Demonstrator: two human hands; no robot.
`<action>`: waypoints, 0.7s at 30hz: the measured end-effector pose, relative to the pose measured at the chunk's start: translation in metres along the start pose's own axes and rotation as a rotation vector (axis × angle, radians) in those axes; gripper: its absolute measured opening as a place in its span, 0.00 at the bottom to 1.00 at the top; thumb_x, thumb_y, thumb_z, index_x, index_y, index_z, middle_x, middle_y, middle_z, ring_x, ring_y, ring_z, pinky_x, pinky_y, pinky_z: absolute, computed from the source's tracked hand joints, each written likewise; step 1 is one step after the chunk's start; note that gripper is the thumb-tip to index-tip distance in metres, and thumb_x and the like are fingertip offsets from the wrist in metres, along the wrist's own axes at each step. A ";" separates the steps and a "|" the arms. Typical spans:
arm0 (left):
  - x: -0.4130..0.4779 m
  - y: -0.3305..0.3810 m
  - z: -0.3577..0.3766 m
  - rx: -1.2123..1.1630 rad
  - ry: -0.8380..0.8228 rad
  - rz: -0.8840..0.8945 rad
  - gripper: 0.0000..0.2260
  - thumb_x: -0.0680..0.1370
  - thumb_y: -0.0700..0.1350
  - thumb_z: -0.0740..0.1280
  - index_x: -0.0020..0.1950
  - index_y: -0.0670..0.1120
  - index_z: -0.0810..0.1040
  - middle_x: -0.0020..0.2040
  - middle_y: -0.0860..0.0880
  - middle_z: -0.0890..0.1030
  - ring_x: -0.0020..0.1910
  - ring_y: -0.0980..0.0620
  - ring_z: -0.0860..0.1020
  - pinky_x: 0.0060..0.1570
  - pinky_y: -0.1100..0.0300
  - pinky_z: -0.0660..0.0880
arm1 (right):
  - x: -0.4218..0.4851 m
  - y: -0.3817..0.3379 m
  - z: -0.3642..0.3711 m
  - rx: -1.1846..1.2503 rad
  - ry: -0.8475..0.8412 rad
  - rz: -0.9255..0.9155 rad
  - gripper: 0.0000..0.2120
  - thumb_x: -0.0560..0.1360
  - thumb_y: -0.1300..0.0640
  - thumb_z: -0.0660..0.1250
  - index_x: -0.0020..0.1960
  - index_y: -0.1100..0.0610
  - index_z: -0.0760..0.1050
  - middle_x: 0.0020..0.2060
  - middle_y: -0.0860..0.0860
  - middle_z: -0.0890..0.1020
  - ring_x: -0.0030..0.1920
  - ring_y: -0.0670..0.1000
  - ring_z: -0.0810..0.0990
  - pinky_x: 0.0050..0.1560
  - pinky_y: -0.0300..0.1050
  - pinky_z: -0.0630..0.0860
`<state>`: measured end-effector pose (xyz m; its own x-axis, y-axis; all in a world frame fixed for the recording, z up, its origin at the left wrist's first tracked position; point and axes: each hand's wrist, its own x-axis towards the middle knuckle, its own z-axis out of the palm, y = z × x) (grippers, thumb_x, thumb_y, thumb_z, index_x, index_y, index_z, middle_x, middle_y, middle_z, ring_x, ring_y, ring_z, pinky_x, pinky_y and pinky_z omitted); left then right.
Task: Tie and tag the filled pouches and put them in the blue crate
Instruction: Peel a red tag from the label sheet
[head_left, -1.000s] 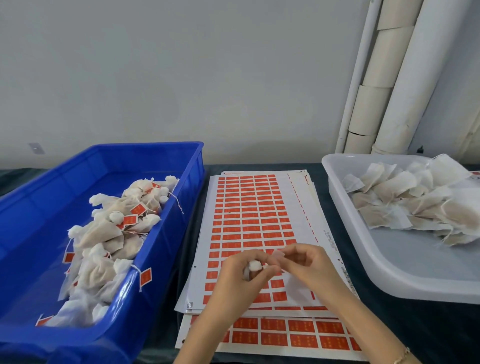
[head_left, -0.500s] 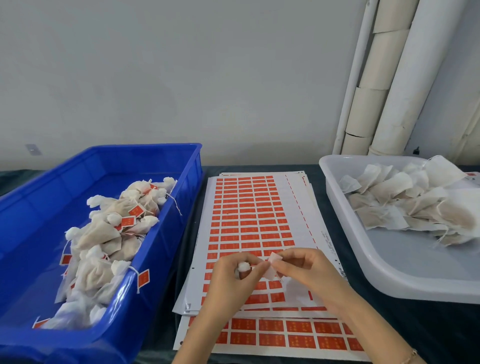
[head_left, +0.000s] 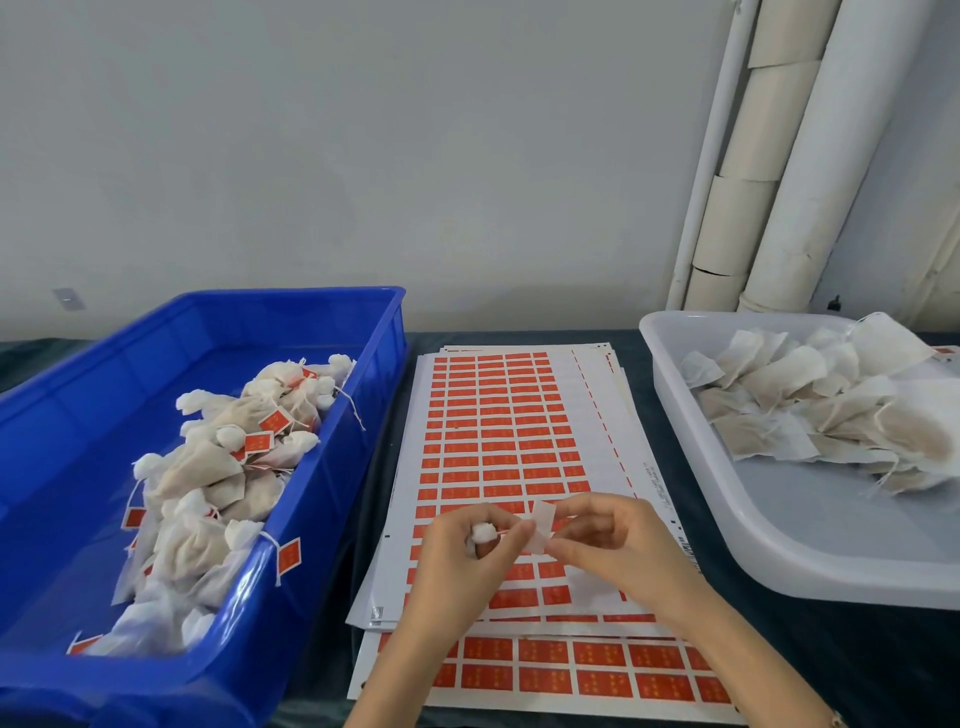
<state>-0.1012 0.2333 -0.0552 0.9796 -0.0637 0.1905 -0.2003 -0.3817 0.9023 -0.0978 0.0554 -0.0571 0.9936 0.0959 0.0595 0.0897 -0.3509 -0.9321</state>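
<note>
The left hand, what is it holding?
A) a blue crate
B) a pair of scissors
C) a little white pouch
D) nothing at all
C: the left hand is curled round a small white pouch, whose bunched top peeks out, while the right hand pinches a white tag beside it.
</note>
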 end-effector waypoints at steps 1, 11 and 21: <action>0.000 0.000 0.000 -0.003 -0.006 -0.001 0.05 0.74 0.50 0.71 0.39 0.54 0.82 0.36 0.60 0.82 0.42 0.62 0.80 0.38 0.75 0.74 | 0.001 0.001 0.000 -0.008 0.005 -0.005 0.10 0.68 0.51 0.76 0.48 0.45 0.81 0.41 0.39 0.84 0.44 0.41 0.83 0.43 0.30 0.78; -0.002 0.004 -0.003 -0.050 -0.067 -0.070 0.06 0.74 0.52 0.70 0.38 0.56 0.82 0.37 0.61 0.82 0.44 0.65 0.79 0.37 0.77 0.72 | 0.003 0.005 0.005 -0.012 0.045 -0.083 0.05 0.72 0.56 0.73 0.44 0.46 0.81 0.41 0.40 0.84 0.45 0.43 0.83 0.47 0.34 0.79; -0.003 0.007 -0.001 -0.065 -0.089 -0.200 0.08 0.74 0.55 0.70 0.36 0.58 0.83 0.35 0.63 0.82 0.41 0.69 0.78 0.33 0.76 0.70 | 0.004 -0.002 0.001 -0.153 0.064 -0.165 0.05 0.71 0.56 0.74 0.42 0.46 0.82 0.37 0.39 0.83 0.42 0.42 0.81 0.45 0.33 0.79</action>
<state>-0.1056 0.2321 -0.0491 0.9969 -0.0745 -0.0270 0.0005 -0.3348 0.9423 -0.0940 0.0576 -0.0555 0.9666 0.1062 0.2334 0.2556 -0.4731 -0.8431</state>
